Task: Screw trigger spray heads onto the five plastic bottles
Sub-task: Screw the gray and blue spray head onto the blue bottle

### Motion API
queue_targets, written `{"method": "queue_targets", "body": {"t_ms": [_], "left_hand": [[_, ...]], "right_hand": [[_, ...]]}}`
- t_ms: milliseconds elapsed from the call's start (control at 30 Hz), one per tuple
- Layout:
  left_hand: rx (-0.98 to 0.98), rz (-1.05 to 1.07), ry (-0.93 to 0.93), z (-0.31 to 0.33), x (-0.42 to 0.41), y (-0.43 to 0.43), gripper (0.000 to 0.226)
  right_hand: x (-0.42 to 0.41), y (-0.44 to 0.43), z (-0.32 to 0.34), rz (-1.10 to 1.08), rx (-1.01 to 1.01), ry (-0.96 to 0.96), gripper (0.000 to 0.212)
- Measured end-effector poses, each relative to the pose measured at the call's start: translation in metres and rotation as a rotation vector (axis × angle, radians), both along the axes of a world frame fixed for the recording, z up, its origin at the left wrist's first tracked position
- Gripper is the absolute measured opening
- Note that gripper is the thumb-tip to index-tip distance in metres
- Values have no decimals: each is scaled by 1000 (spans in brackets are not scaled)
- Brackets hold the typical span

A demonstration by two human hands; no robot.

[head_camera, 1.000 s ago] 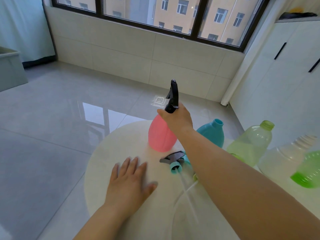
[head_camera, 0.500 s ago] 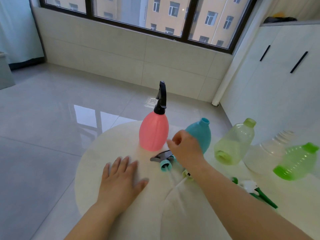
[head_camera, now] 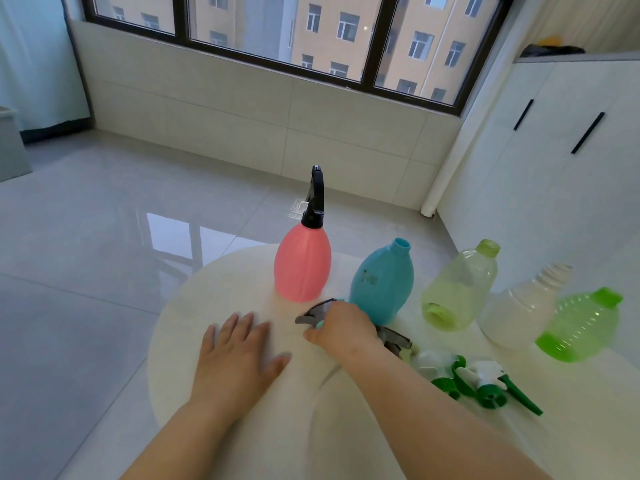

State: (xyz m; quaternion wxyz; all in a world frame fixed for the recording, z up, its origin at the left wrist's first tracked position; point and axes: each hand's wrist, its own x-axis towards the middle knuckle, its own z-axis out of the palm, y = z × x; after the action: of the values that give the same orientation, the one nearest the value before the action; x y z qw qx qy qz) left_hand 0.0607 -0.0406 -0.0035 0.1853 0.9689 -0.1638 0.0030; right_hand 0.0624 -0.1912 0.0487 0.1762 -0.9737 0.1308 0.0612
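Colours, counting right from the pink egg-shaped plastic bottle [head_camera: 302, 268]: it wears a black trigger spray head [head_camera: 316, 199], then there's a teal plastic bottle [head_camera: 382, 285], a pale yellow-green see-through bottle [head_camera: 460, 285], a clear ribbed-neck bottle [head_camera: 519, 306] and a bright green ridged bottle [head_camera: 581, 327]. Just in front of the pink one is a grey-and-teal plastic trigger head [head_camera: 313, 311], with green-and-white trigger heads [head_camera: 485, 379] further right. All on a cream round tabletop [head_camera: 207, 296].

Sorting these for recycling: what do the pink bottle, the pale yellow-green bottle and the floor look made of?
Pink bottle: opaque plastic, satin finish, with soft highlights and moulded ribs. Pale yellow-green bottle: translucent plastic; its inside shows through. Floor: probably glazed tile, since it mirrors the window and shows joint lines.
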Motion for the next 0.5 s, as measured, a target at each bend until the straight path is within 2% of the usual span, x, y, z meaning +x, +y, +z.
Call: {"method": "queue_targets", "body": {"t_ms": [100, 133, 233, 300, 367, 500], "left_hand": [[-25, 1, 2, 3, 1, 1, 61], [-34, 0, -1, 4, 0, 2, 60], [-65, -14, -8, 8, -6, 2, 59], [-107, -43, -15, 9, -14, 1, 59], [-175, -85, -26, 12, -25, -4, 58], [-425, -120, -8, 29, -39, -19, 45]], "right_hand": [[-5, -4, 13, -29, 128, -42, 22], [-9, -6, 21, -61, 238, -53, 18], [-28, -16, 45, -100, 782, -23, 16], [-45, -28, 61, -52, 1025, -28, 7], [-65, -44, 74, -39, 1266, -100, 9], [-96, -80, 85, -157, 1655, -395, 26]]}}
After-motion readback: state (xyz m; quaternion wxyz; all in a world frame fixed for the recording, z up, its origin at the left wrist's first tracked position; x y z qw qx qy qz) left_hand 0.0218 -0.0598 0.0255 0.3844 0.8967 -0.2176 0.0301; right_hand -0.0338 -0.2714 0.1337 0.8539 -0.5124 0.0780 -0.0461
